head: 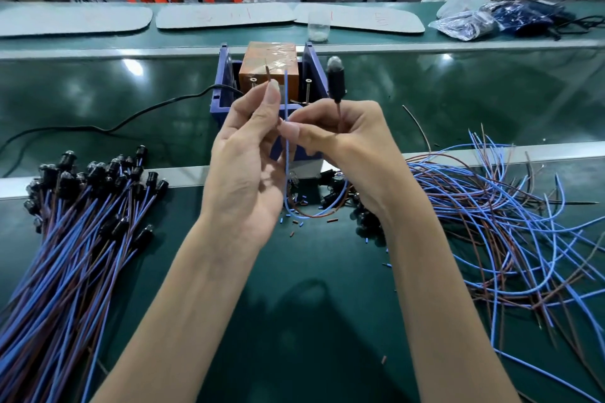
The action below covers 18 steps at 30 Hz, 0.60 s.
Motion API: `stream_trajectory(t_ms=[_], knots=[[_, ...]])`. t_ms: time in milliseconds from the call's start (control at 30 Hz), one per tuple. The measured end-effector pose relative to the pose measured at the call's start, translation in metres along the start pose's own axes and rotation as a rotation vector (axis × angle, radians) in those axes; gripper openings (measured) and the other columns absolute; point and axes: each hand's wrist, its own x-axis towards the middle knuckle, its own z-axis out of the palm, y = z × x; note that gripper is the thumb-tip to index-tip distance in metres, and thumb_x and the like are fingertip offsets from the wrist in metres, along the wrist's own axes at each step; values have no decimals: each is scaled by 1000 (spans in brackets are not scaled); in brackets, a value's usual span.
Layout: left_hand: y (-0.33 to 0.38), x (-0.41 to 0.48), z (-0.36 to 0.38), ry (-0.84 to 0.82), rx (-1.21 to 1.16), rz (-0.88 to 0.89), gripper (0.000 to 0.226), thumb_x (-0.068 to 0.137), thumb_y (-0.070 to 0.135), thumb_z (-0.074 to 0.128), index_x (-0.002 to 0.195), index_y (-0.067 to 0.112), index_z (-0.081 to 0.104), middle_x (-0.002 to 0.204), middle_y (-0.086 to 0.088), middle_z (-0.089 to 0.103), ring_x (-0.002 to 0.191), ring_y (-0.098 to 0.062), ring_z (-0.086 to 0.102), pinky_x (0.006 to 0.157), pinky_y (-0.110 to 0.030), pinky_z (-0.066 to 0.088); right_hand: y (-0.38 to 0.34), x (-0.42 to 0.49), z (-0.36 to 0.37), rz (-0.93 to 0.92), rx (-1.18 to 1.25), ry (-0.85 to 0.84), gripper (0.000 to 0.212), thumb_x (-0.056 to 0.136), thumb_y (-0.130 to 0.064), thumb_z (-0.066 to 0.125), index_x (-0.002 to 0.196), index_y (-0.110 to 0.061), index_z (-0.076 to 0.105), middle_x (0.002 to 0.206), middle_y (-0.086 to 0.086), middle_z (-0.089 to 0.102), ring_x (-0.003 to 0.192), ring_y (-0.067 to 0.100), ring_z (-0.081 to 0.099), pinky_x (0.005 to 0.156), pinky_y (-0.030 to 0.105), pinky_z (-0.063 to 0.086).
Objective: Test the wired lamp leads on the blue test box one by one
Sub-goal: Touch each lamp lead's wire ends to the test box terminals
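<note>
The fingers of the left hand [242, 154] are pinching the brown wire [267, 73]. Those of the right hand [343, 137] are pinching the blue wire [286, 91], with the lamp [335, 83] sticking up above them. The blue test box [220, 98] is standing just behind the fingers.

The left hand [248, 154] and right hand [343, 137] hide most of the blue test box [218, 98], so its front and much of its inside are out of sight. The bundle of lamp leads [65, 239] runs off the left and bottom edges, the loose wires [507, 222] run off the right, and the held lamp [335, 82] has a blurred bulb.
</note>
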Motion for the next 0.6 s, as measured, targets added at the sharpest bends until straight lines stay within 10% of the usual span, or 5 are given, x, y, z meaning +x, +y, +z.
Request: stream_trajectory(t_ms=[367,600], knots=[[-3,12,-18,219,284,171,15,100,19,50,100,22,65,63,6,47,42,-3,28,45,-15,26,7,10,-10,133,109,309,14,101,-15,49,87,-13,45,48,-2,59,34,5,39,39,12,32],[-9,23,-28,199,508,209,42,102,0,34,143,8,41,85,6,70,55,1,56,56,-11,43,19,17,-19,246,12,472,27,95,0,41,90,-14,63,57,-6,43,39,1,33,38,11,25]])
